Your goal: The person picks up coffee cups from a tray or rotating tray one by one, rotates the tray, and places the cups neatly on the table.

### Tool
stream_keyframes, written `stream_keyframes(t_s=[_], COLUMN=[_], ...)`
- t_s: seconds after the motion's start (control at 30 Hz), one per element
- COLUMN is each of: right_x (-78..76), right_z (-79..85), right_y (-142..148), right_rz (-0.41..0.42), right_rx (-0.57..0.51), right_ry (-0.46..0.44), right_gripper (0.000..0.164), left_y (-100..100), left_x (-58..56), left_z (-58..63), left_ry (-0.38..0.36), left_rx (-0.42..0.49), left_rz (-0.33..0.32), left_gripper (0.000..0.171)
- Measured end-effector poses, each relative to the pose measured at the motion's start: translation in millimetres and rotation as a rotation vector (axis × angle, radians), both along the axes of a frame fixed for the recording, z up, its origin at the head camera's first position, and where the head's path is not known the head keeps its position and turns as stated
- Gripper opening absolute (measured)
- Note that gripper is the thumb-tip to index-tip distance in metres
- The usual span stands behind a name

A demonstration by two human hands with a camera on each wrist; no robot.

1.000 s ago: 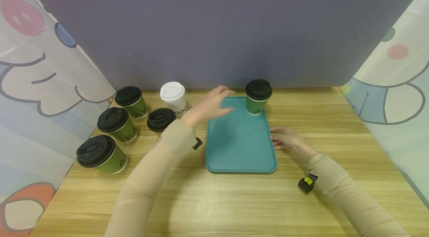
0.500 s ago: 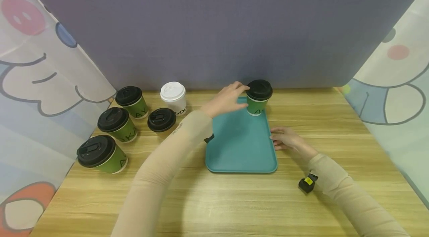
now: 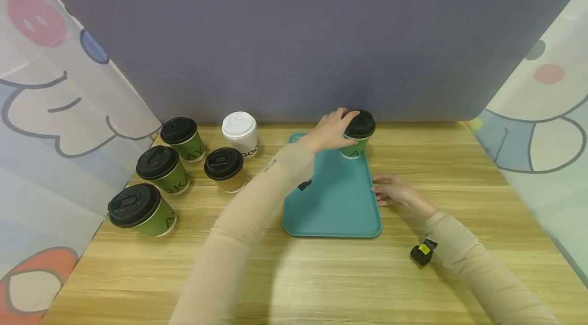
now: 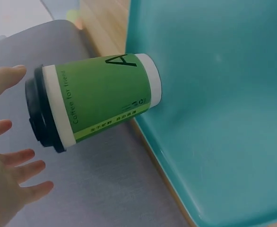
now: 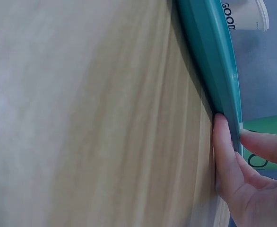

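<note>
A teal tray [image 3: 334,207] lies on the wooden table. A green paper coffee cup [image 3: 351,151] with a black lid [image 3: 363,125] stands upright at its far right corner. My left hand [image 3: 329,132] reaches across to this cup, its thumb and fingers spread beside the lid. In the left wrist view, a gap shows between the left hand [image 4: 6,182] and the coffee cup [image 4: 103,97]. At the tray's right side, my right hand [image 3: 391,190] pinches the edge. The right wrist view has its thumb [image 5: 261,144] at the rim and a finger [image 5: 226,156] along the outer wall.
Several lidded cups stand to the left: green ones [image 3: 171,177] in a row, a brown one [image 3: 231,182] and a white one [image 3: 243,144]. A grey panel [image 3: 294,39] rises behind the table [image 3: 321,279], with patterned curtains [image 3: 37,161] at both sides.
My left hand has moved right, from over the tray's left side to beside the black-lidded cup. The right hand has stayed at the tray edge.
</note>
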State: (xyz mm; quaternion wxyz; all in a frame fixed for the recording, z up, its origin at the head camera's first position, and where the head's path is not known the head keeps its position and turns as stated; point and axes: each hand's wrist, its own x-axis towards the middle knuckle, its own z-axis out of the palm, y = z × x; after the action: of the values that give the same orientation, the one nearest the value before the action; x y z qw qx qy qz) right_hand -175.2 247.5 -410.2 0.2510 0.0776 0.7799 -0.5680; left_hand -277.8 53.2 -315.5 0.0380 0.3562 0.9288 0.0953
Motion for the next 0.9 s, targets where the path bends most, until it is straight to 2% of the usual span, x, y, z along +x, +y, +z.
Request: stream_keyframes(t_s=[0.2, 0.63, 0.9], right_x=[0.0, 0.2, 0.0], right_z=[-0.7, -2.2, -4.2], right_y=[0.4, 1.1, 0.8], right_rz=[0.001, 0.003, -0.002], right_rx=[0.011, 0.0, 0.001], right_ry=[0.004, 0.013, 0.015], right_gripper=[0.051, 0.05, 0.051], left_y=[16.1, 42.5, 49.2], left_x=[-4.6, -7.6, -11.0], left_z=[-4.2, -11.3, -16.4], left_ry=[-0.001, -0.006, -0.014], left_rx=[-0.011, -0.059, -0.042], left_rz=[0.021, 0.066, 0.119], left_gripper=[0.081, 0.076, 0.07])
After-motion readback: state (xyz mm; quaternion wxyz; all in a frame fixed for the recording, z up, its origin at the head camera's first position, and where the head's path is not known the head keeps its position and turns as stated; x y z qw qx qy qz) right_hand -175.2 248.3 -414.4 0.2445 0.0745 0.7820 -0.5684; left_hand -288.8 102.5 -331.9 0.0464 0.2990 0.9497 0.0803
